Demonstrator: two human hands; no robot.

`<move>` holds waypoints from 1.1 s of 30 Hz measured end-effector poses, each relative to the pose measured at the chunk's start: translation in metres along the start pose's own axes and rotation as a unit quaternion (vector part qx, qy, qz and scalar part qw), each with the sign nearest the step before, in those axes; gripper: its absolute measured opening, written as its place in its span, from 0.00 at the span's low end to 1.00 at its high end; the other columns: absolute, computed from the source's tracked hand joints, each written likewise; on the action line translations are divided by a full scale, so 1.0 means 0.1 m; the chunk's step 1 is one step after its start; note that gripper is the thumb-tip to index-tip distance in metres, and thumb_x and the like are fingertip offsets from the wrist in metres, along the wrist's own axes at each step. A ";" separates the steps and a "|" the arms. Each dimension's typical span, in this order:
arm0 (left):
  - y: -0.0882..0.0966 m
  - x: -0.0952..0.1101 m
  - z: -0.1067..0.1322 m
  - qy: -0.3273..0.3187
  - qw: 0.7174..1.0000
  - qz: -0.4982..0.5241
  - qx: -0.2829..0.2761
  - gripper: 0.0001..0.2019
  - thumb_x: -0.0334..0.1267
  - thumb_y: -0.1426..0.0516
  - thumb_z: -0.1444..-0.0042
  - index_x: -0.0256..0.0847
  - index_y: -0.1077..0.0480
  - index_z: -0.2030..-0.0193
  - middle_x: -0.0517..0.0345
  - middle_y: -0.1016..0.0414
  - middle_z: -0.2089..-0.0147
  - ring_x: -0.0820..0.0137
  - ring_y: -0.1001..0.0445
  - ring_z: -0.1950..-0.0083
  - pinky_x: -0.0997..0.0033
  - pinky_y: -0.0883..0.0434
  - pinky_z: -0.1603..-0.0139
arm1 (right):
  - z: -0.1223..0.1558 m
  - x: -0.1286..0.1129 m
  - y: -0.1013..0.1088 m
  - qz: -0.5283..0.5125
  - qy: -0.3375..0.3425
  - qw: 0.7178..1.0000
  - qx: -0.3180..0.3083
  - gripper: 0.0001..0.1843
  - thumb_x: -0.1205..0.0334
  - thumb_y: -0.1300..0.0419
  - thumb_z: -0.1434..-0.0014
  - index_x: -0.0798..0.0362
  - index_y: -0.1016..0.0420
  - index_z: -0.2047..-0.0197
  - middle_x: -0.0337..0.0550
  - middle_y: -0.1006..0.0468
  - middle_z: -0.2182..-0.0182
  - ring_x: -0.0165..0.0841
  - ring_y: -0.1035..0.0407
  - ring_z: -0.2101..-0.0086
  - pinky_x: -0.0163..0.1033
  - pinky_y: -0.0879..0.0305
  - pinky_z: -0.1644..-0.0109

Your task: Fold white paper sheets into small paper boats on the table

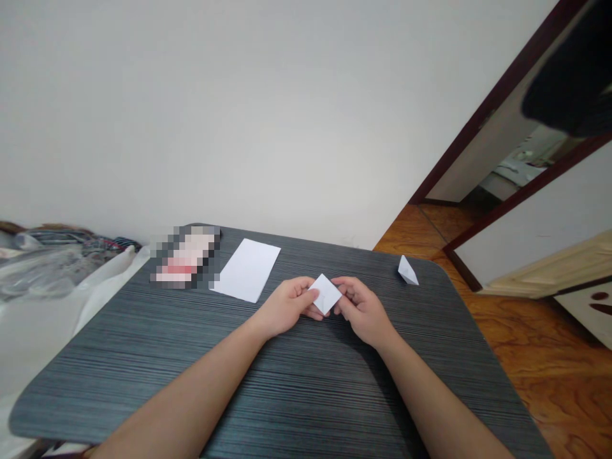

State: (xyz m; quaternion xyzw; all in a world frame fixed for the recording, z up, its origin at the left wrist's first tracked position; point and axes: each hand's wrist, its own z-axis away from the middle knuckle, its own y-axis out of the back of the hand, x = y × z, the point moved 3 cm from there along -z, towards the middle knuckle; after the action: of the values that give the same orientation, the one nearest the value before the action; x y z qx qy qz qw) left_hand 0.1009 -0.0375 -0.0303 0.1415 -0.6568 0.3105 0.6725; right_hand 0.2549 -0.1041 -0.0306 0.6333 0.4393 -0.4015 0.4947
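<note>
A small folded paper square (326, 294), white and turned like a diamond, is held above the middle of the table. My left hand (291, 303) pinches its left corner, thumb on top and fingers underneath. My right hand (361, 309) is at its right corner, thumb and fingers closed around that edge. Farther right on the table rests a folded white paper boat (407, 271). White paper sheets (248, 269) lie flat to the left of my hands.
The dark wood-grain table (215, 389) stands against a white wall (239, 115). A pixelated item (186, 255) lies at its back left corner. Plastic-covered things (52, 268) are beyond the left edge. Wooden floor (540, 344) and a doorway are at right.
</note>
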 end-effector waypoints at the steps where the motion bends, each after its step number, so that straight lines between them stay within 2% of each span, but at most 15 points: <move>1: 0.00 0.01 0.00 -0.001 1.000 0.003 0.000 0.12 0.42 0.47 0.42 0.34 0.33 0.59 0.50 0.27 0.63 0.70 0.26 0.66 0.63 0.27 0.60 | 0.00 0.01 0.00 -0.024 -0.007 1.000 -0.010 0.13 0.65 0.47 0.41 0.51 0.35 0.51 0.38 0.30 0.73 0.29 0.34 0.74 0.35 0.38 0.70; 5: -0.02 0.04 0.00 -0.004 1.000 0.003 0.004 0.13 0.42 0.46 0.43 0.35 0.32 0.57 0.50 0.27 0.62 0.69 0.26 0.64 0.64 0.27 0.60 | 0.00 0.06 0.03 -0.078 -0.049 0.995 -0.034 0.12 0.60 0.49 0.38 0.53 0.33 0.53 0.38 0.30 0.76 0.26 0.39 0.80 0.33 0.43 0.77; 8: -0.03 0.06 0.01 0.001 1.000 -0.025 -0.001 0.14 0.43 0.47 0.43 0.35 0.31 0.56 0.51 0.26 0.63 0.69 0.26 0.64 0.65 0.28 0.60 | -0.01 0.07 0.05 -0.038 -0.073 0.996 -0.021 0.13 0.57 0.50 0.38 0.55 0.30 0.57 0.37 0.30 0.79 0.26 0.40 0.81 0.32 0.44 0.77; 12: -0.04 0.06 0.01 0.003 0.998 -0.057 -0.007 0.14 0.43 0.47 0.43 0.35 0.30 0.57 0.52 0.26 0.65 0.70 0.27 0.65 0.66 0.28 0.60 | -0.02 0.02 0.04 0.027 -0.067 0.997 -0.024 0.10 0.58 0.47 0.39 0.55 0.28 0.65 0.37 0.29 0.80 0.27 0.38 0.80 0.32 0.43 0.75; 17: -0.03 0.05 0.01 0.006 0.998 -0.064 -0.002 0.14 0.43 0.47 0.43 0.35 0.30 0.57 0.52 0.26 0.65 0.70 0.27 0.67 0.67 0.28 0.62 | -0.03 0.00 0.04 0.070 -0.062 0.995 -0.019 0.10 0.59 0.47 0.40 0.54 0.29 0.69 0.37 0.28 0.80 0.28 0.35 0.78 0.33 0.40 0.71; 25: -0.02 0.00 0.00 0.017 0.998 -0.062 0.018 0.13 0.42 0.46 0.44 0.35 0.32 0.57 0.54 0.27 0.66 0.71 0.26 0.69 0.65 0.27 0.63 | -0.02 -0.05 0.03 0.087 -0.057 0.994 -0.021 0.12 0.60 0.48 0.39 0.54 0.31 0.72 0.36 0.28 0.80 0.28 0.34 0.77 0.33 0.39 0.69; 33: -0.04 0.05 0.01 0.015 0.997 -0.078 0.017 0.13 0.43 0.46 0.45 0.34 0.32 0.59 0.52 0.26 0.67 0.70 0.25 0.69 0.67 0.27 0.64 | -0.02 -0.04 0.04 0.091 -0.049 0.995 0.005 0.12 0.59 0.48 0.39 0.54 0.31 0.72 0.36 0.28 0.81 0.29 0.33 0.78 0.33 0.39 0.69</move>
State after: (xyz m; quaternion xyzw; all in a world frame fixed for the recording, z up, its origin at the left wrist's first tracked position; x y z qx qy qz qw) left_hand 0.1018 -0.0402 -0.0249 0.1993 -0.6284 0.2700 0.7018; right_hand 0.2571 -0.1038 -0.0252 0.6525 0.3531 -0.3875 0.5472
